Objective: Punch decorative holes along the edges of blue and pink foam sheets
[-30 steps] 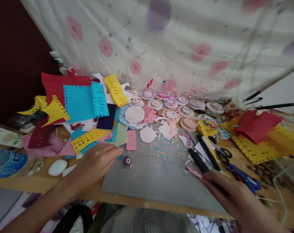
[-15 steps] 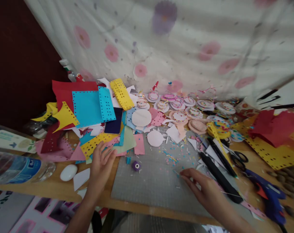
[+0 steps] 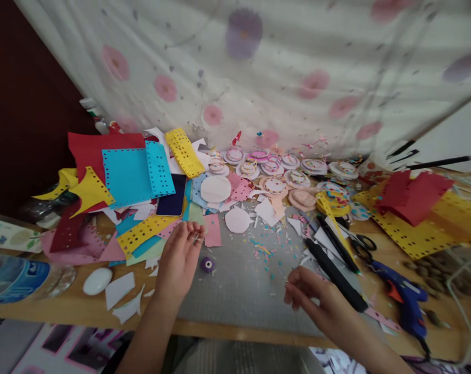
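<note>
My left hand (image 3: 183,259) is raised over the left edge of the grey cutting mat (image 3: 235,306), its fingers curled inward. A thin pale sliver (image 3: 197,238) shows at its fingertips, too small to name. Just right of that hand sits a small purple round piece (image 3: 207,264) with a white-ringed hole. My right hand (image 3: 311,293) hovers above the right side of the mat, thumb and fingertips pinched together. A tiny light speck shows at the pinch; its kind is unclear. Between the hands lie small coloured paper bits (image 3: 263,250) and a white paper disc (image 3: 237,221).
Stacked coloured sheets (image 3: 126,174) and a phone-like dark slab (image 3: 173,196) lie at left, beside a plastic bottle (image 3: 25,278). Small decorated paper hats (image 3: 274,185) line the back. At right are a black-handled tool (image 3: 334,275), scissors (image 3: 363,246) and a blue glue gun (image 3: 402,291).
My left hand has moved right and its fingers have curled in from a spread pose. The right hand stays pinched near the same spot. The view has swung slightly right.
</note>
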Tool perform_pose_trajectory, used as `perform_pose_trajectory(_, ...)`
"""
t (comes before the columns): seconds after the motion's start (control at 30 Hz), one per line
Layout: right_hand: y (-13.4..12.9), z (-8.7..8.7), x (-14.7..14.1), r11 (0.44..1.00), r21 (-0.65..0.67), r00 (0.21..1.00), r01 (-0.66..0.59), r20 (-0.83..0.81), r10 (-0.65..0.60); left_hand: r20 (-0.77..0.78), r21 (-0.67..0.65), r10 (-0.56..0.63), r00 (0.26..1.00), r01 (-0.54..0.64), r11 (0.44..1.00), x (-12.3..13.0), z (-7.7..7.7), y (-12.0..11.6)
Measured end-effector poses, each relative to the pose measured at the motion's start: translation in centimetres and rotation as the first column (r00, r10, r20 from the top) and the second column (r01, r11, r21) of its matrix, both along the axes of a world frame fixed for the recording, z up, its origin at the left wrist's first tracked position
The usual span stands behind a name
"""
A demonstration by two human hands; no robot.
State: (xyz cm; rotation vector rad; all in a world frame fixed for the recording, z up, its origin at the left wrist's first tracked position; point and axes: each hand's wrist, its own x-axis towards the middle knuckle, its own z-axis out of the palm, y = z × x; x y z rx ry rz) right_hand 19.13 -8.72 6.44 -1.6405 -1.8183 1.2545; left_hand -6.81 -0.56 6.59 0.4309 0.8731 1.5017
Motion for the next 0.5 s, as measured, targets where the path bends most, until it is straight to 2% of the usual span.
perform_pose_trajectory(0.07,-0.2,0.8,0.1,0.997,-0.075,0.996,0.003,-0.087,-0.01,0.077,0.003,0.029,0.997,-0.029,1.0,0.4,0.7,-0.2)
perform_pose_trajectory(0.13,-0.5,1.5,0.5,0.995,-0.104,0.995,0.005,-0.095,-0.015,0.159,0.006,0.035,0.987,-0.037,0.999,0.5,1.4,-0.4)
perform_pose_trajectory(0.23,-0.9,2.5,1.2,0.998,-0.057,0.999,0.024,-0.027,-0.025,0.333,0.04,0.017,0.943,-0.032,0.999,0.5,2.6,-0.8)
perform_pose_trajectory(0.33,-1.2,3.3,1.9,1.0,-0.001,1.0,0.03,-0.003,-0.03,0.524,0.099,-0.029,0.851,-0.027,0.995,0.4,3.8,-1.2)
perform_pose_trajectory(0.4,-1.4,3.6,2.0,0.999,0.009,0.999,0.039,-0.016,-0.039,0.589,0.115,-0.043,0.807,-0.032,0.993,0.4,4.4,-1.3)
perform_pose_trajectory(0.5,-1.8,3.7,1.7,0.998,0.017,0.998,0.06,-0.02,-0.059,0.61,0.171,-0.062,0.79,-0.056,0.984,0.4,5.1,-1.4)
